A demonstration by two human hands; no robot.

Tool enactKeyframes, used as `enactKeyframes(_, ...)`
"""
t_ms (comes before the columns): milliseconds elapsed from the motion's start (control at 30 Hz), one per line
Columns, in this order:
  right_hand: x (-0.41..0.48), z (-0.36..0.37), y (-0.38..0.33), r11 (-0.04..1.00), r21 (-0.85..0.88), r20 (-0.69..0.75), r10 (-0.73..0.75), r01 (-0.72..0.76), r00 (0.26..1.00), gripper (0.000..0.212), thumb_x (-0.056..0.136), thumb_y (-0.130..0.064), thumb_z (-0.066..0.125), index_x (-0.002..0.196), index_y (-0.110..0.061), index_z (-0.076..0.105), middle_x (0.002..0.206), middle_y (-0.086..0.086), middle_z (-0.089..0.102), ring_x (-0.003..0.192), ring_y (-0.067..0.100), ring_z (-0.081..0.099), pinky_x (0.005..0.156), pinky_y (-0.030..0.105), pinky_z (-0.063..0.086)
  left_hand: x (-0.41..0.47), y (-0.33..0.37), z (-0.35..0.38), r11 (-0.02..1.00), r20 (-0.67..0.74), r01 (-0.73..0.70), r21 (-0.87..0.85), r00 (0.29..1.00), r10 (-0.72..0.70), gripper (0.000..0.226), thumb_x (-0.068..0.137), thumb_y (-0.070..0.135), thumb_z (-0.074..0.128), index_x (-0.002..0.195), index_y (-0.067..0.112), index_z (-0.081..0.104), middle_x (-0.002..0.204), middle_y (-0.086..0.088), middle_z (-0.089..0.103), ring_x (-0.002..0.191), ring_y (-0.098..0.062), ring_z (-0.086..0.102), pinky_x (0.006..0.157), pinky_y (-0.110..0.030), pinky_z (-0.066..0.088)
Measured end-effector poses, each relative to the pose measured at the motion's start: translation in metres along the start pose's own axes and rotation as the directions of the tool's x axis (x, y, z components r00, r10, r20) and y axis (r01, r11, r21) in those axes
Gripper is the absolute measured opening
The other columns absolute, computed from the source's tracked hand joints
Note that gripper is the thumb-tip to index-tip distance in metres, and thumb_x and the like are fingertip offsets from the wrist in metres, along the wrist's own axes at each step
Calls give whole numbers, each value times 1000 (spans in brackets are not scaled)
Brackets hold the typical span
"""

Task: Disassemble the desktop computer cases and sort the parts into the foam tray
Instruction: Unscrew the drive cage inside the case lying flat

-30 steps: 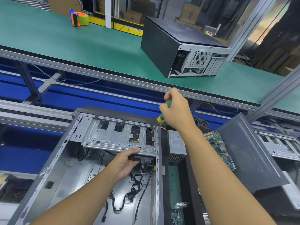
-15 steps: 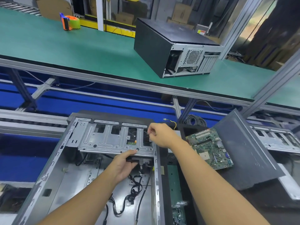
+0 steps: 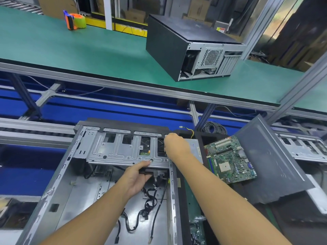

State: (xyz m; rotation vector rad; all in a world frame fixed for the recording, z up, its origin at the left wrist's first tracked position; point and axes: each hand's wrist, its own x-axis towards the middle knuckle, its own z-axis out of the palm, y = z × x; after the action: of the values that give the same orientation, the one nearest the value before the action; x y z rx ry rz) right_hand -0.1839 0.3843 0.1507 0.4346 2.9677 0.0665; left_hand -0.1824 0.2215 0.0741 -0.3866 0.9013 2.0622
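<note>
An open grey computer case (image 3: 58, 200) lies on its side in front of me, with a metal drive cage (image 3: 122, 149) across its far end. My left hand (image 3: 136, 181) grips a black drive (image 3: 150, 172) under the cage's near edge, thumb on the cage's rim. My right hand (image 3: 175, 145) sits at the cage's right end with its fingers curled toward an opening; what they touch is hidden. To the right, the black foam tray (image 3: 203, 138) holds a power supply (image 3: 195, 147) and a green motherboard (image 3: 230, 160).
A grey side panel (image 3: 270, 161) leans over the tray's right part. Loose black cables (image 3: 150, 200) lie on the case floor. A second closed case (image 3: 191, 48) and an orange tape dispenser (image 3: 74, 21) stand on the green conveyor (image 3: 88, 50) beyond.
One second ago my right hand held a green and yellow screwdriver above the cage's right end. It has come down onto the cage, and the screwdriver is out of sight. My left hand has stayed put.
</note>
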Motion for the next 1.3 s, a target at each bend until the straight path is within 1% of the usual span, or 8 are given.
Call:
enactKeyframes(267,0,4,-7,999,-51,-1,-20,20,1000,34,86,13,59,117,0,63,118,17,63,106,35,67,81,42,56,0,1,-1,1000,11,-2,-9,1000,2,23,78,1,69,100,-5,65,103,-23,71,91,-32,72,72,-37,61)
enactKeyframes(500,9,2,-4,996,-35,57,-77,79,995,23,88,6,57,109,1,64,111,20,63,100,39,67,76,41,53,0,-1,-2,1000,9,-8,12,1000,8,18,79,0,68,96,-4,66,98,-21,70,90,-31,71,79,-38,58)
enactKeyframes(667,13,-3,3,995,5,103,-103,103,989,6,89,-2,56,89,-7,59,102,19,66,92,38,67,66,35,46,0,-2,-8,999,13,17,33,1000,-18,11,80,-3,64,90,1,65,92,-16,70,93,-30,66,107,-44,43)
enactKeyframes(900,12,-17,3,985,173,140,-20,-5,990,10,91,-7,58,98,-3,62,101,15,67,100,34,66,81,38,55,0,-1,-6,1000,30,27,9,999,-28,16,80,-4,63,96,-3,62,95,-20,67,91,-31,66,91,-40,53)
enactKeyframes(967,9,-39,12,939,342,96,-7,-27,995,16,91,-12,56,104,-7,64,107,11,66,99,29,63,78,36,53,0,0,-6,1000,42,27,5,999,-27,21,77,-3,65,97,-3,61,97,-21,66,93,-32,65,89,-40,54)
enactKeyframes(1033,3,-68,23,868,496,48,-20,-7,999,8,90,-15,57,97,-17,61,107,4,63,86,23,62,68,34,51,1,-1,-7,1000,44,25,6,999,-25,21,77,-3,65,99,-4,61,101,-22,64,97,-33,64,90,-40,54)
enactKeyframes(1133,-8,-108,38,736,673,-59,-35,66,998,19,88,-12,57,92,-30,60,101,1,60,68,20,58,57,31,47,2,-1,-7,1000,36,25,11,999,-26,25,74,-1,66,98,-4,61,101,-22,64,97,-33,64,96,-42,52)
enactKeyframes(1300,-10,-122,42,557,810,-253,47,185,966,22,96,-9,54,98,-31,58,94,-2,55,69,11,50,61,21,42,1,-1,-6,1000,25,18,24,1000,-19,18,87,-5,59,104,-4,58,105,-23,61,103,-35,61,107,-46,46)
